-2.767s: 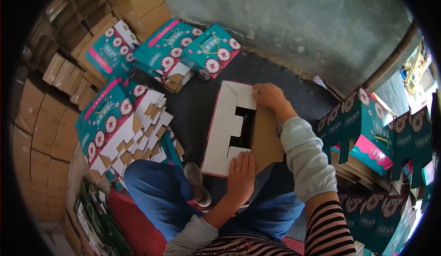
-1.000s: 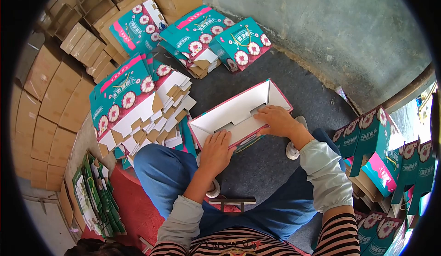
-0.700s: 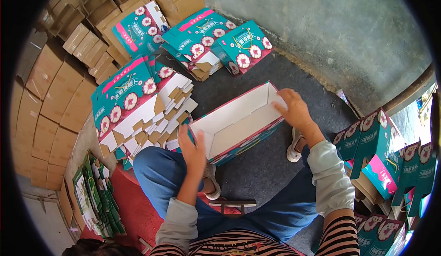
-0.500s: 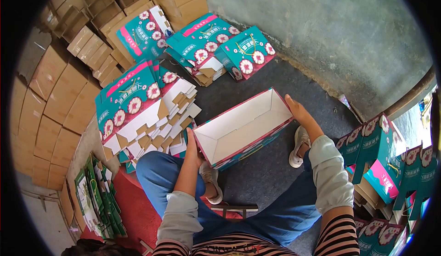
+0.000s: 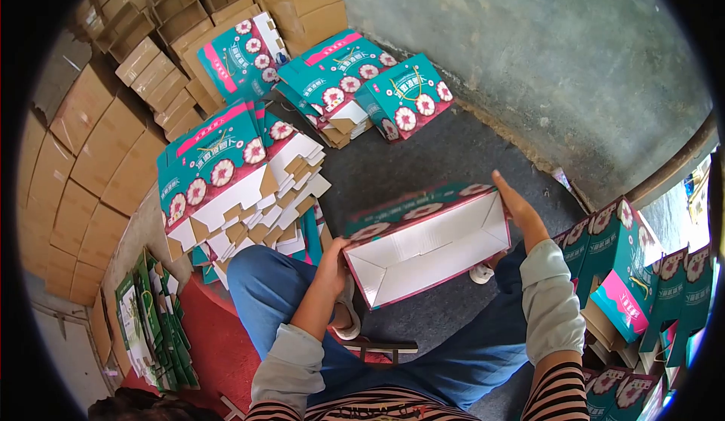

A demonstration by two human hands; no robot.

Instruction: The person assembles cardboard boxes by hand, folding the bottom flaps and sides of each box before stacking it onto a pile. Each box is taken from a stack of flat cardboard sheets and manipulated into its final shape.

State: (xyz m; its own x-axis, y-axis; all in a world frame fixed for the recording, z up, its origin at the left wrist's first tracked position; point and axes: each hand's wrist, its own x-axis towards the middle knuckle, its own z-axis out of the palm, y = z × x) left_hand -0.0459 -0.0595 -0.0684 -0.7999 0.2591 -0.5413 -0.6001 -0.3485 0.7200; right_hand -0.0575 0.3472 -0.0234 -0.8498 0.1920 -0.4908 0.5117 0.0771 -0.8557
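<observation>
Between my knees a teal and maroon cardboard gift box (image 5: 434,257) is held up, tilted so its white inside faces me. Its far long side, printed with round fruit pictures, is slightly blurred. My left hand (image 5: 331,271) grips the box's left end, and my right hand (image 5: 521,208) presses on the right end with the fingers along the outside. To the left lies a fanned stack of flattened gift boxes (image 5: 223,160), their white and brown flaps sticking out toward me.
More flat gift boxes (image 5: 332,70) lie ahead by the grey wall (image 5: 529,58). Brown cartons (image 5: 98,164) are piled at the left. Folded green packaging (image 5: 158,323) stands at lower left on a red mat. Assembled teal boxes (image 5: 615,255) are stacked at the right.
The gift box has tipped in my hands, its open side turning from upward to toward me. It has also shifted slightly right and nearer, both hands moving with it.
</observation>
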